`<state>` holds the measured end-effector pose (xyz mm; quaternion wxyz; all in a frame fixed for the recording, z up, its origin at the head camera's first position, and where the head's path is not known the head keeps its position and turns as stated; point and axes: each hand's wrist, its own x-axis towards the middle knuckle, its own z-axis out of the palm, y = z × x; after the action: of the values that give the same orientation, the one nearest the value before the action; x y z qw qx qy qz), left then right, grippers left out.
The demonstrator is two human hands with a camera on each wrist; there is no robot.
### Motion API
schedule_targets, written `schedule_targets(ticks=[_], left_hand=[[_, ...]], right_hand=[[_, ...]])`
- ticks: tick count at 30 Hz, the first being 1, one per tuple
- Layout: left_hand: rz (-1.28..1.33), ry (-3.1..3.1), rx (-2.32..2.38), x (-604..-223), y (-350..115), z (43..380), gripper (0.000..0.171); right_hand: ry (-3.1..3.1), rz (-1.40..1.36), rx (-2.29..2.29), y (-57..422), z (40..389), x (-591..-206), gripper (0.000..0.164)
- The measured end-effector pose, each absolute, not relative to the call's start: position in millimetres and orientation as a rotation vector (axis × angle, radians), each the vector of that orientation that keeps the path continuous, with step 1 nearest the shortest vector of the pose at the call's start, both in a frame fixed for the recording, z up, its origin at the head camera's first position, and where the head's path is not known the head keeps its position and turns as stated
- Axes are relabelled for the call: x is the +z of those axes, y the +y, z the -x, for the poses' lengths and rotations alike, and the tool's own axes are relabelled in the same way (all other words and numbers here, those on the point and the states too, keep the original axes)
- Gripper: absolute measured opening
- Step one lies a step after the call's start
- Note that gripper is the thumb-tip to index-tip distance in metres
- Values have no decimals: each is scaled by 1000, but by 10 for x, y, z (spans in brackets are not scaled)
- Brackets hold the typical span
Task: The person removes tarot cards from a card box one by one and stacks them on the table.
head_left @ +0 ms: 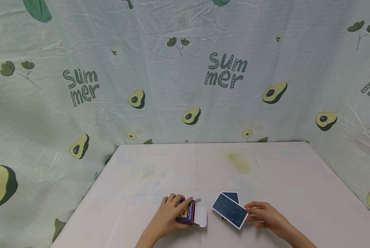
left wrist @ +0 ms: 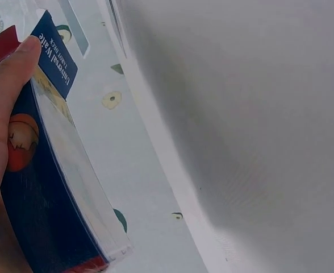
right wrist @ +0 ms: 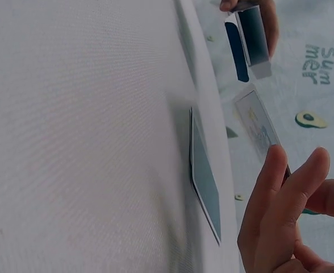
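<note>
My left hand (head_left: 167,217) grips a tarot card box (head_left: 189,212), fingers on top and thumb on the near side. Its white end flap (head_left: 200,216) stands open toward the right. In the left wrist view, "Universal Waite Tarot Deck" is readable on the blue box (left wrist: 47,182). My right hand (head_left: 268,217) pinches a blue-backed tarot card (head_left: 230,210) by its right end. The right wrist view shows this card's pictured face (right wrist: 257,119), raised off the table. Beneath it, a thin blue-backed card or small stack (head_left: 233,196) lies on the table, partly covered.
The white table (head_left: 160,165) has a yellowish stain (head_left: 238,163) toward the back. A pale cloth (head_left: 160,72) printed with avocados and "summer" lettering hangs behind it and along both sides.
</note>
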<state>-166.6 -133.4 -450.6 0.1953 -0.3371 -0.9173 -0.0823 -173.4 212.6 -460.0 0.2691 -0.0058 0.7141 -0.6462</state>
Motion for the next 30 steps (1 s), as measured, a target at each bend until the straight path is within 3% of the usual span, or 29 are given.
schedule_targets(ticks=[18,30], left_hand=[[957,-2570,-235,-4490,-1318,1672,77],[967,-2552,-246,-4498,-1297,1672,77]], right_hand=[[1892,52,-1751,2115,1737,-4621,39],[1893,68,-1781,2082,1700,-4650,57]])
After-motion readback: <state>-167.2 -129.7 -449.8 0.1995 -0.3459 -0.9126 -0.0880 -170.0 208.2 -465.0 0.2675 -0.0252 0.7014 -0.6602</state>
